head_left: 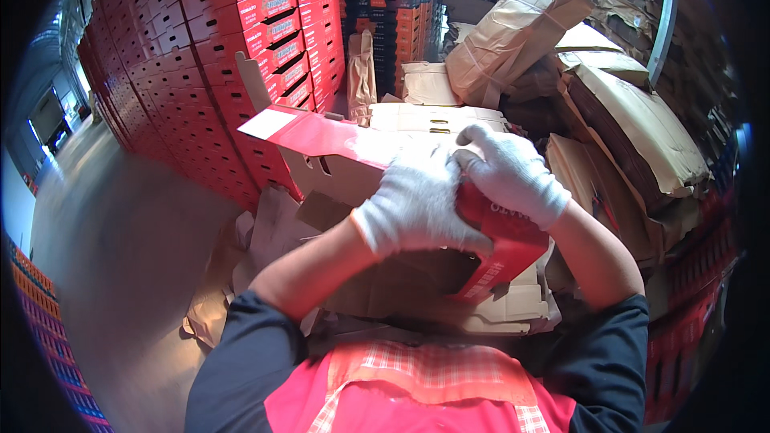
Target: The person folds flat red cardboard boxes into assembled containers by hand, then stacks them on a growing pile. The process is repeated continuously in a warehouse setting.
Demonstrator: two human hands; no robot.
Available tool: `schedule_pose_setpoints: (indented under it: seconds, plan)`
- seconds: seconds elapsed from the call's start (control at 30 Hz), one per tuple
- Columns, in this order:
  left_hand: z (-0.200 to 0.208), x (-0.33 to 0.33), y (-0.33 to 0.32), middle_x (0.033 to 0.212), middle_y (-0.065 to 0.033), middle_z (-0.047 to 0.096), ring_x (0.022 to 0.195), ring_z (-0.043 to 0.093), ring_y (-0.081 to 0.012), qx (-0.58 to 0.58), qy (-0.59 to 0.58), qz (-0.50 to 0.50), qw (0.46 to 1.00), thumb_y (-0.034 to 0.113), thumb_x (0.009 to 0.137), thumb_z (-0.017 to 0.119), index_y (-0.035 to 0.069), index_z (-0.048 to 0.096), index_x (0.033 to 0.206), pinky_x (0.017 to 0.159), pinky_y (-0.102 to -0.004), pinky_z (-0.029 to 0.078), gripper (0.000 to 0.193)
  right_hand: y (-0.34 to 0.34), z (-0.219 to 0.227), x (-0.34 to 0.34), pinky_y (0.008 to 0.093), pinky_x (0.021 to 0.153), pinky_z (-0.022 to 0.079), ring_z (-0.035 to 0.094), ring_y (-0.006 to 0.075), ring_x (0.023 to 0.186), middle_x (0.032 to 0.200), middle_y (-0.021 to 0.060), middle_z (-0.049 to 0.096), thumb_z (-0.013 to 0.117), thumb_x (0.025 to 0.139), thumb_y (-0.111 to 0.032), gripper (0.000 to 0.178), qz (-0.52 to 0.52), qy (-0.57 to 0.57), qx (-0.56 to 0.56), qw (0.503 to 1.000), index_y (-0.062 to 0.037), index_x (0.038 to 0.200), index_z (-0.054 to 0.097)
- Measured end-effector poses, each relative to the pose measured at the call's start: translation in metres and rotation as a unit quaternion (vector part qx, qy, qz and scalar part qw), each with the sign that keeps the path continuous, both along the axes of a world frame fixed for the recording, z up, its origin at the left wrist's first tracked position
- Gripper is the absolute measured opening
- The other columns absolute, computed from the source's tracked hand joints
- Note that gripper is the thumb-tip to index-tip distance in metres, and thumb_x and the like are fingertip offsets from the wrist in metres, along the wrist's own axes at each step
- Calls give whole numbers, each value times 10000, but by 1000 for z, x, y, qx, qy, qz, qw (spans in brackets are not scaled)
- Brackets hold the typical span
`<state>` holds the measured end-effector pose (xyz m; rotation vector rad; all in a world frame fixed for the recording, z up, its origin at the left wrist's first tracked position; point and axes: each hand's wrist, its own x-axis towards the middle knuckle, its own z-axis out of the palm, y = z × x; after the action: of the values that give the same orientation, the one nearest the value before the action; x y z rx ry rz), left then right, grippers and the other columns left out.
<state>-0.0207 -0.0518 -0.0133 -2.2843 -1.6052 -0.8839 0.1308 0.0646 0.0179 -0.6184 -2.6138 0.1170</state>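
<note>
A partly folded red cardboard carton (513, 250) is in front of me, brown on its inside, with one red side and a pale end flap reaching out to the left. My left hand (417, 207), in a white knitted glove, grips the carton's wall, its thumb stretched along the inside. My right hand (517, 175), gloved likewise, is closed over the top of the red corner, fingers curled close to the left hand's. The gloves hide the edge between them. Flat brown carton blanks (505, 313) lie beneath the carton.
Tall stacks of red cartons (200, 56) rise at the left, with dark and orange crates (393, 0) behind. Brown paper-wrapped bundles (513, 40) and more wrapped stacks (642, 128) stand at the right. Crumpled brown paper (212, 289) lies by the grey floor (128, 248).
</note>
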Motion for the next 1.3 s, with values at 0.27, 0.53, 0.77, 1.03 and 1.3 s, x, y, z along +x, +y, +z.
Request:
schedule_pose_setpoints:
  seconds: [0.27,0.53,0.77,1.03,1.3]
  plan:
    - [18,-5,32,878,-200,684,836,681,-344,-111,26,-27,993,820,559,700,-13,689,925,753,-429,539,910,3,23,55,401,643,555,694,340,682,719,179,680,648,917,-271,249,-111,44,24,993,-25,922,686]
    - [0,-2,31,829,-198,659,815,662,-353,-38,-53,-93,994,731,553,752,-15,665,891,777,-431,526,824,13,19,31,424,564,498,647,302,591,620,166,617,611,878,-246,282,-9,-123,281,952,-78,651,617]
    - [-17,3,14,1235,-283,575,1149,573,-410,84,-70,-74,991,710,633,779,-72,488,1325,997,-458,447,1084,18,2,-9,433,754,539,677,380,782,817,199,690,586,903,-224,229,-109,-29,-76,991,-44,828,706]
    - [-56,-54,-4,1199,-196,657,928,672,-232,72,-303,-234,921,149,978,576,-41,541,1354,906,-334,518,423,-35,4,-5,406,831,539,658,379,955,1060,201,660,708,699,-241,567,38,-18,-84,996,-68,1231,617]
    - [-92,-77,-113,1202,-198,666,1180,600,-368,215,-195,-24,957,422,1017,428,-50,585,1287,1102,-475,353,566,76,-41,114,313,900,501,638,201,1032,1141,120,661,628,821,-239,572,62,268,-502,820,59,1304,556]
